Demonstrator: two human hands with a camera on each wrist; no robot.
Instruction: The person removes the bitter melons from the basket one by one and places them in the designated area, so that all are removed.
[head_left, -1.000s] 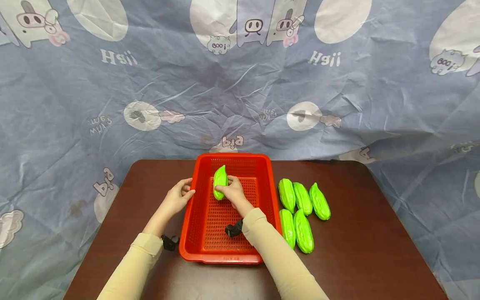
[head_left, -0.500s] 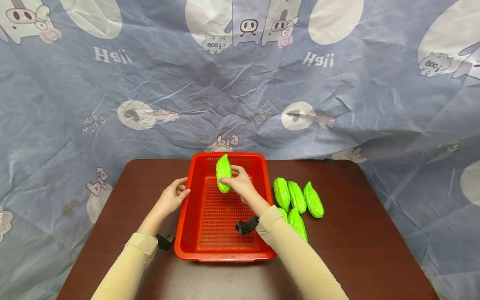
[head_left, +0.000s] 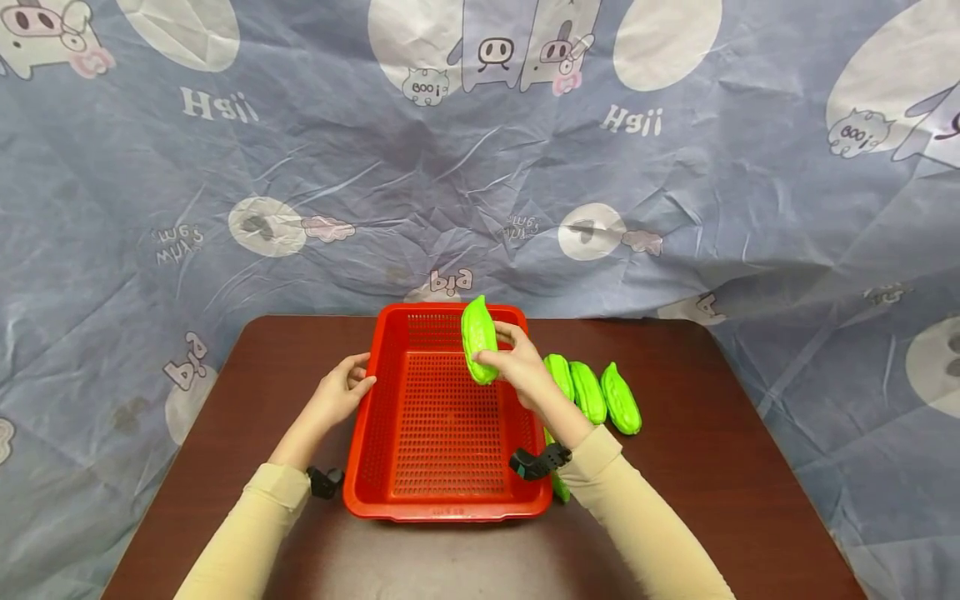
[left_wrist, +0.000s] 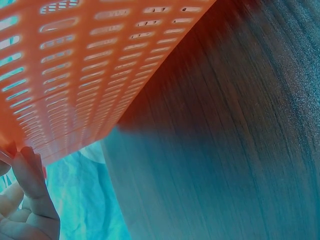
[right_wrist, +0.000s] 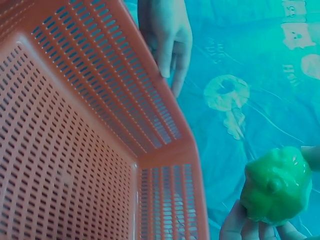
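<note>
My right hand (head_left: 521, 367) pinches a bright green bitter melon (head_left: 478, 340) between thumb and fingers, tip pointing up, above the right far part of a red perforated plastic basket (head_left: 442, 511). In the right wrist view the bitter melon (right_wrist: 276, 186) shows end-on, with fingertips under it. My left hand (head_left: 341, 393) holds the basket's left rim, thumb at the edge; the left wrist view shows the curled fingers of this hand (left_wrist: 34, 200) against the rim. More bitter melons (head_left: 588, 392) lie on the table just right of the basket, some partly hidden behind my right forearm.
The basket stands on a dark brown wooden table (head_left: 697, 467). A crumpled grey-blue cloth (head_left: 420, 192) with cartoon prints hangs behind the table's far edge. A black strap device (head_left: 538, 462) sits on my right wrist, another (head_left: 325, 482) on the left.
My right hand has lifted the bitter melon from inside the basket, up and to the right. My left hand stays at the rim. The head view has shifted slightly.
</note>
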